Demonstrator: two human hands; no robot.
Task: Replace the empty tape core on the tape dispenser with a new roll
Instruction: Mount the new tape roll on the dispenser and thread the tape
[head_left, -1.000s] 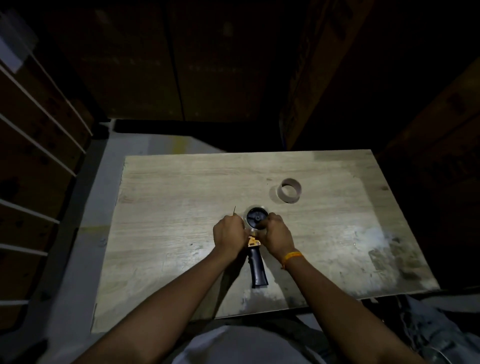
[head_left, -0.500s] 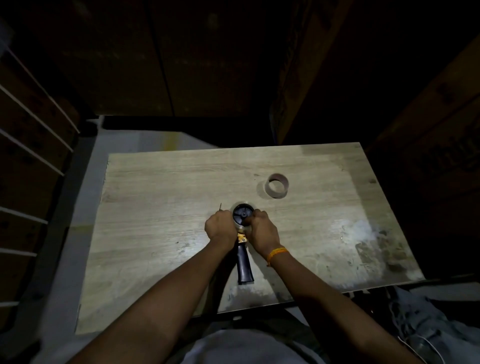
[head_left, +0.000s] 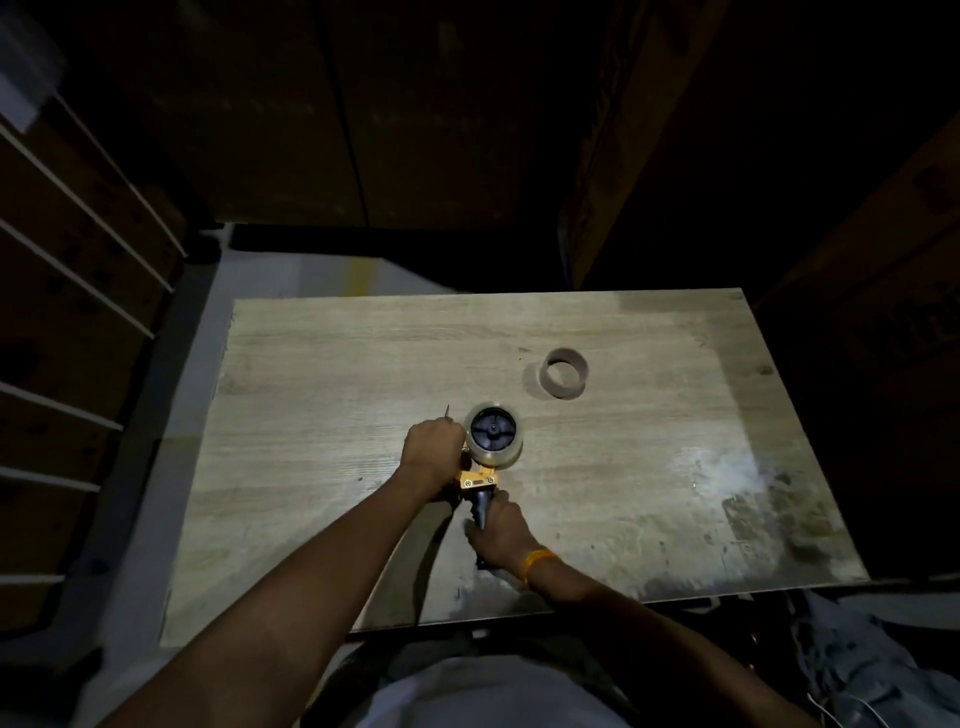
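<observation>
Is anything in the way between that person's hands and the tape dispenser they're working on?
Nothing visible is. The left hand is already against the side of the tape dispenser, next to the new roll on its hub, and the right hand wraps its dark handle. The empty core sits apart, farther back on the table.

Bare forearms, one orange wristband, a pale top

Both arms were bare from the lower edge of the frame to the hands, with no sleeves in view. The left hand (head_left: 434, 447) carried nothing on its wrist or fingers that could be made out. The right hand (head_left: 501, 530) had a thin orange band (head_left: 535, 564) around its wrist, slightly bunched, the only ornament visible. At the bottom centre a light grey or whitish garment (head_left: 488, 691) covered the torso, smooth and without visible print, with darker clothing at its edges lost in shadow.
</observation>
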